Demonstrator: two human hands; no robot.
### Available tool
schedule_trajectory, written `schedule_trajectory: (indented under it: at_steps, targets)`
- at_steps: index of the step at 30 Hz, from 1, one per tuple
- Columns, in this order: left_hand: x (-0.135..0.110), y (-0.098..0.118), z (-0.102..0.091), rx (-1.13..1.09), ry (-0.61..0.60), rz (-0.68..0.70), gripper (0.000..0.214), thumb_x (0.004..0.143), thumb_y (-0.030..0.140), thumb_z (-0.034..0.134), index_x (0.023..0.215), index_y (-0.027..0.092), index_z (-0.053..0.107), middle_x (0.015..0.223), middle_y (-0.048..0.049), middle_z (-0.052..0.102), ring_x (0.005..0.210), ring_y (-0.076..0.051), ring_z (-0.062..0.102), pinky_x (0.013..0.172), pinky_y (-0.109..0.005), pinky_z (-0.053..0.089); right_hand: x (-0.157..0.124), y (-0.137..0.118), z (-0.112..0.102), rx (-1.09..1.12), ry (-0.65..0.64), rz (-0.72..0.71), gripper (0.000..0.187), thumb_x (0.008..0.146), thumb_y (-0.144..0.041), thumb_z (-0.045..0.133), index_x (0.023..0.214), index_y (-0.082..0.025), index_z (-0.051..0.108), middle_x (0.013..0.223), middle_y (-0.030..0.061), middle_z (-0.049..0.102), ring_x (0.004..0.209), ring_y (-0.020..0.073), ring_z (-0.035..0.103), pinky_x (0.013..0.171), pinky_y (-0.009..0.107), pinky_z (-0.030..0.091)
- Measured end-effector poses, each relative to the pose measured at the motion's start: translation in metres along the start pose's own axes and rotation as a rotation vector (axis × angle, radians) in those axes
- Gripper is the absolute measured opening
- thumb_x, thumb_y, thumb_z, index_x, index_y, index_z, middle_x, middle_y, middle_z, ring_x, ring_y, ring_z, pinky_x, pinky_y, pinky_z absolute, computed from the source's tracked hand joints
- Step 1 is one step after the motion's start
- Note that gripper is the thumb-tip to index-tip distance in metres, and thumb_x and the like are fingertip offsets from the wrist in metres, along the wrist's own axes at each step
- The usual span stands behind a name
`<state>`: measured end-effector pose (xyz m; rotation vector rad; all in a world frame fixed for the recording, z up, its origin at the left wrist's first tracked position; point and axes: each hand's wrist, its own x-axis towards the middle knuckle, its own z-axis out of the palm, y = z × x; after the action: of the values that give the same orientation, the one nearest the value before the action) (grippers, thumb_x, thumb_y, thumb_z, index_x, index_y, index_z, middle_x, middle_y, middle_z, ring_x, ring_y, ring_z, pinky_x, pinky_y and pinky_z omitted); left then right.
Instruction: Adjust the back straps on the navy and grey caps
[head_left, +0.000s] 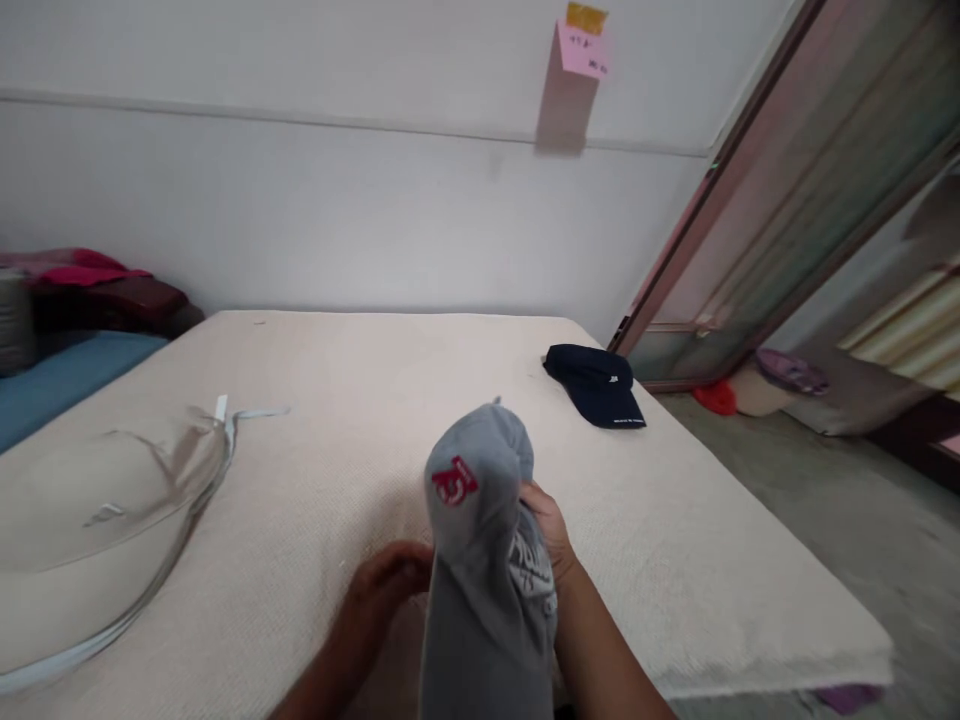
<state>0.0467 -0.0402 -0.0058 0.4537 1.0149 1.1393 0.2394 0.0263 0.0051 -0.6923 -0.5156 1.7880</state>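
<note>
A grey baseball cap (484, 600) is held up over the bed in the lower middle, its brim pointing down toward me. It has a red patch on one side and white lettering on its right side. My right hand (553, 530) is closed on the cap's right side, with some fingers hidden behind the fabric. At the cap's left edge, my left hand (390, 580) has its fingers curled against it, the fingertips out of sight behind the cap.
On the bed's cream cover (360, 370) lie a navy cap (596, 385) at the far right and a large beige sun hat (97, 530) with straps at the left. A wall (337, 210) with a pink note (581, 52) closes off the back. The floor (862, 480) shows right.
</note>
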Motion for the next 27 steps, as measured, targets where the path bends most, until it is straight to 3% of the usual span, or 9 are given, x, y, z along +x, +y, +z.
schedule_trajectory:
  at_steps: [3, 5, 7, 10, 14, 16, 22, 24, 27]
  targets:
    - [0.008, 0.019, -0.002, -0.128, -0.143, -0.161, 0.025, 0.072, 0.038, 0.068, 0.079, 0.014, 0.071, 0.077, -0.0135, 0.072, 0.083, -0.031, 0.067, 0.075, -0.042, 0.052, -0.009, 0.009, 0.006, -0.062, -0.058, 0.044, 0.036, 0.065, -0.023, 0.074, 0.099, -0.018, 0.064, 0.084, 0.0056, 0.071, 0.076, 0.0234, 0.067, 0.074, 0.038, 0.052]
    - [0.011, 0.025, -0.006, -0.241, -0.105, -0.264, 0.037, 0.077, 0.047, 0.061, 0.087, 0.013, 0.071, 0.077, -0.0144, 0.072, 0.086, -0.034, 0.068, 0.073, -0.045, 0.053, -0.012, 0.019, 0.011, -0.127, -0.100, 0.097, 0.038, 0.065, -0.021, 0.075, 0.102, -0.018, 0.063, 0.087, 0.0060, 0.071, 0.076, 0.0223, 0.067, 0.075, 0.037, 0.051]
    - [0.013, 0.028, -0.009, -0.306, -0.025, -0.315, 0.032, 0.079, 0.039, 0.060, 0.094, 0.014, 0.070, 0.075, -0.0127, 0.073, 0.085, -0.033, 0.069, 0.073, -0.045, 0.054, -0.013, 0.026, 0.013, -0.185, -0.156, 0.132, 0.042, 0.064, -0.022, 0.076, 0.104, -0.018, 0.063, 0.091, 0.0065, 0.070, 0.081, 0.0225, 0.066, 0.077, 0.037, 0.050]
    - [0.019, 0.034, -0.013, -0.362, 0.071, -0.244, 0.023, 0.079, 0.018, 0.056, 0.097, 0.013, 0.069, 0.071, -0.0097, 0.073, 0.083, -0.031, 0.070, 0.075, -0.043, 0.055, -0.014, 0.028, 0.012, -0.204, -0.177, 0.114, 0.044, 0.064, -0.022, 0.076, 0.106, -0.019, 0.063, 0.097, 0.0067, 0.070, 0.085, 0.0227, 0.065, 0.081, 0.038, 0.049]
    - [0.028, 0.048, -0.022, -0.392, 0.162, -0.029, 0.022, 0.078, 0.009, 0.047, 0.085, 0.014, 0.068, 0.068, -0.0073, 0.072, 0.084, -0.027, 0.070, 0.078, -0.038, 0.055, -0.014, 0.020, 0.010, -0.110, -0.179, 0.035, 0.044, 0.070, -0.026, 0.072, 0.112, -0.022, 0.061, 0.106, 0.0077, 0.068, 0.095, 0.0237, 0.063, 0.087, 0.038, 0.046]
    - [0.029, 0.053, -0.028, -0.361, 0.102, 0.038, 0.020, 0.075, 0.008, 0.050, 0.085, 0.015, 0.067, 0.069, -0.0054, 0.072, 0.086, -0.025, 0.069, 0.079, -0.036, 0.055, -0.013, 0.018, 0.011, -0.046, -0.198, 0.033, 0.040, 0.075, -0.037, 0.067, 0.111, -0.022, 0.062, 0.109, 0.0086, 0.067, 0.102, 0.0251, 0.060, 0.091, 0.040, 0.043]
    - [0.016, 0.049, -0.044, -0.188, -0.398, 0.069, 0.030, 0.068, 0.015, 0.069, 0.097, 0.020, 0.068, 0.075, -0.0015, 0.071, 0.083, -0.023, 0.068, 0.080, -0.030, 0.053, -0.006, 0.013, 0.011, 0.061, -0.233, 0.088, 0.033, 0.082, -0.047, 0.055, 0.096, -0.020, 0.067, 0.100, 0.0078, 0.069, 0.104, 0.0242, 0.060, 0.094, 0.040, 0.042]
    - [0.013, 0.049, -0.044, -0.146, -0.433, 0.044, 0.025, 0.069, 0.016, 0.070, 0.093, 0.020, 0.070, 0.068, -0.0003, 0.070, 0.076, -0.021, 0.068, 0.077, -0.029, 0.053, -0.005, 0.011, 0.009, 0.066, -0.217, 0.076, 0.026, 0.082, -0.039, 0.058, 0.096, -0.020, 0.067, 0.097, 0.0059, 0.070, 0.099, 0.0214, 0.062, 0.093, 0.036, 0.043]
    - [0.016, 0.054, -0.044, -0.162, -0.324, 0.070, 0.017, 0.068, 0.018, 0.071, 0.085, 0.020, 0.070, 0.063, 0.0006, 0.069, 0.071, -0.020, 0.068, 0.076, -0.029, 0.053, -0.009, 0.012, 0.008, 0.056, -0.230, 0.047, 0.027, 0.077, -0.027, 0.063, 0.103, -0.019, 0.066, 0.096, 0.0052, 0.070, 0.089, 0.0191, 0.064, 0.087, 0.032, 0.046]
